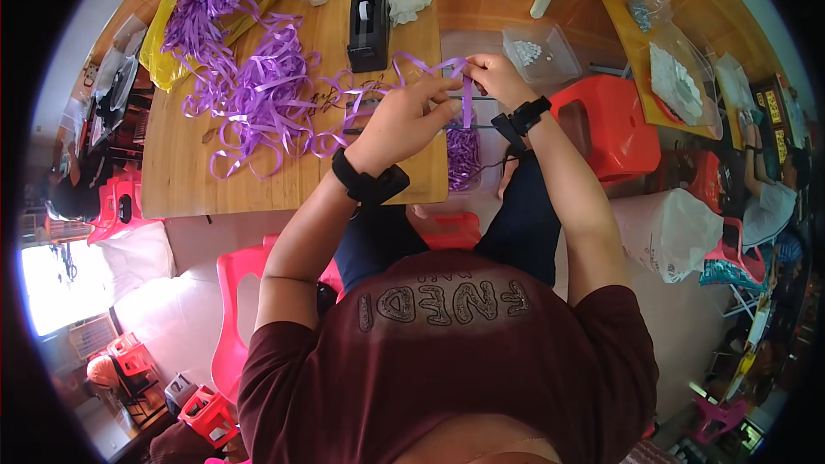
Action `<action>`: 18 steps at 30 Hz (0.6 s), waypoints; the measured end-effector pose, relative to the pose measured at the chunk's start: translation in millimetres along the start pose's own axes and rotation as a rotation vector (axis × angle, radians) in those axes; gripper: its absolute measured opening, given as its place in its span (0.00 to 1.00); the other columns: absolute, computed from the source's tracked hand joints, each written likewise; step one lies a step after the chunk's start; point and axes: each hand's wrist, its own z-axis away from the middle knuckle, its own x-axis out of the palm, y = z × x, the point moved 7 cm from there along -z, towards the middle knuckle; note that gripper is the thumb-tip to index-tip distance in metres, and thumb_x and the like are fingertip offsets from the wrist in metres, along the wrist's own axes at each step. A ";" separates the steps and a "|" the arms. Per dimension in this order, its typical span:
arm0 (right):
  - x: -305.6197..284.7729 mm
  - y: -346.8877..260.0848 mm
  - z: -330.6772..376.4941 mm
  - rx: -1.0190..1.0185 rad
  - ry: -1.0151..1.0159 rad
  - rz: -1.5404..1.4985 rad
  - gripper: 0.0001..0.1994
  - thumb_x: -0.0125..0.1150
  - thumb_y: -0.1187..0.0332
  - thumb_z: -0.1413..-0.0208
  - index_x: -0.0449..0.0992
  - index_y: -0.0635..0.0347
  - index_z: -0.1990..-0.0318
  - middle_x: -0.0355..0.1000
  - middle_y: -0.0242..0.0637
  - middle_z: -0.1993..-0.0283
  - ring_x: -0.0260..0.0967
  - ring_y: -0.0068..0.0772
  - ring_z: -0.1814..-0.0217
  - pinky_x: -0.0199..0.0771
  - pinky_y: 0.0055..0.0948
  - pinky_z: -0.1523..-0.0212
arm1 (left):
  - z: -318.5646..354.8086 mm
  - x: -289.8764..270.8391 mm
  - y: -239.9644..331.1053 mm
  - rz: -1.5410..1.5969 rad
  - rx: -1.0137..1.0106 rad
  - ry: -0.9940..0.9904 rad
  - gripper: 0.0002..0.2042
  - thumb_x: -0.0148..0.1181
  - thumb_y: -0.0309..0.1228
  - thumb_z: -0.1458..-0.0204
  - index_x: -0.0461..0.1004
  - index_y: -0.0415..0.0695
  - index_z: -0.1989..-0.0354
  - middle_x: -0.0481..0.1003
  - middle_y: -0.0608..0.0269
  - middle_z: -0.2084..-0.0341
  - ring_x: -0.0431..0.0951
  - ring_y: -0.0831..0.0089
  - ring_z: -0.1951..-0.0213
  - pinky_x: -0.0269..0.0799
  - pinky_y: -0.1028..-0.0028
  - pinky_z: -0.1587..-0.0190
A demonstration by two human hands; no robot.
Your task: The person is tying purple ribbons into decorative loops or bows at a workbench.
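Observation:
Above the table's right edge, a strand of purple ribbon (467, 103) loops between my hands and hangs down. My right hand (494, 77) pinches it near the top of the loop. My left hand (412, 116) is closed beside it, thumb and fingers together at the strand; its exact grip is partly hidden. Thin dark rods (485, 128) run crosswise beneath both hands. Below them, a clear bin holds a mass of purple ribbon pieces (463, 159). A large tangle of purple ribbon (262, 90) lies on the table to the left.
A black tape dispenser (368, 30) stands on the wooden table (258, 195). Behind the tangle is a yellow plastic bag (159, 56) with more ribbon. On the right are a red stool (601, 125), a clear bin (560, 56) with white pieces, and a white sack (675, 232).

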 end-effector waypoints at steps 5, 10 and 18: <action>1.8 -9.8 -4.0 0.103 -0.004 -0.239 0.12 0.55 0.69 0.37 0.79 0.65 0.53 0.70 0.24 0.75 0.60 0.13 0.79 0.61 0.18 0.77 | -10.2 -1.5 -8.2 -0.012 -0.029 0.002 0.15 0.58 0.30 0.40 0.75 0.37 0.47 0.80 0.62 0.67 0.79 0.81 0.64 0.73 0.78 0.60; 4.7 -50.7 -4.5 -0.006 -0.123 -0.182 0.13 0.52 0.71 0.39 0.80 0.63 0.51 0.71 0.24 0.73 0.60 0.14 0.77 0.63 0.18 0.75 | -16.2 -4.7 -29.3 -0.024 -0.109 0.028 0.12 0.59 0.31 0.41 0.78 0.36 0.54 0.80 0.62 0.70 0.79 0.81 0.65 0.73 0.78 0.61; 4.2 0.5 -24.3 0.063 -0.156 -0.199 0.13 0.52 0.71 0.38 0.81 0.62 0.52 0.72 0.24 0.73 0.61 0.15 0.76 0.63 0.19 0.75 | -19.0 6.3 -48.6 -0.027 -0.098 0.045 0.12 0.61 0.34 0.43 0.79 0.39 0.57 0.80 0.59 0.73 0.79 0.75 0.70 0.74 0.74 0.65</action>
